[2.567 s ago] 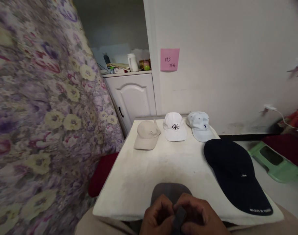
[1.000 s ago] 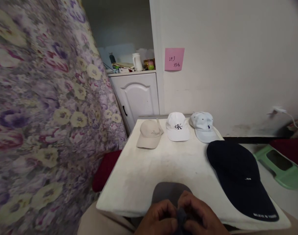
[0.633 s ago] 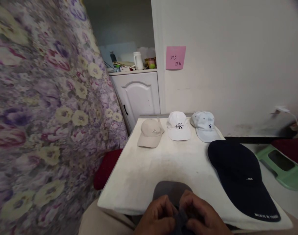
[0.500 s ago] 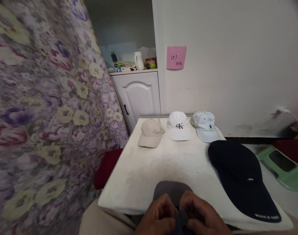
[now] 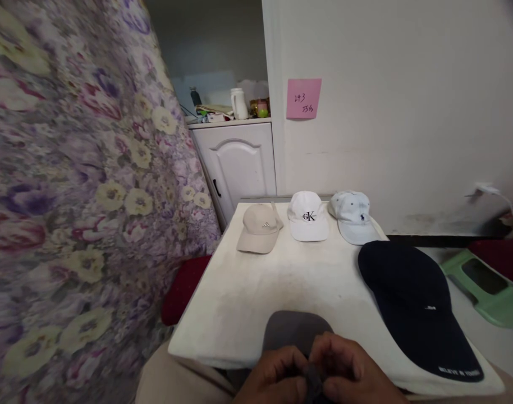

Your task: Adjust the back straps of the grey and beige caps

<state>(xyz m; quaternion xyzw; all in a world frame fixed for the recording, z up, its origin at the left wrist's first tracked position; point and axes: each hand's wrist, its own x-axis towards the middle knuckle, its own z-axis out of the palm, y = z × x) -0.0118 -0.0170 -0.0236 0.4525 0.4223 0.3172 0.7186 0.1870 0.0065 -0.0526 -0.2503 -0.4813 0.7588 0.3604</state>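
Note:
A dark grey cap point(image 5: 296, 326) lies at the near edge of the table, its brim pointing away from me. Closed on the dark strap part of this cap is my left hand point(image 5: 277, 375), thumb and fingers pinched. My right hand point(image 5: 349, 370) pinches the same part from the other side, close against the left. Much of the cap is hidden under both hands and below the picture's edge. To the right lies a large navy cap point(image 5: 416, 308) with white lettering on its brim.
Along the table's point(image 5: 239, 297) far side sit a beige cap point(image 5: 260, 229), a white cap point(image 5: 307, 217) and a pale blue cap point(image 5: 353, 217). A floral curtain point(image 5: 92, 196) hangs left. A green stool point(image 5: 488, 297) stands right, a red seat point(image 5: 184, 289) left.
Both hands have shifted slightly and drawn closer together over the grey cap's strap. The other caps have stayed in place.

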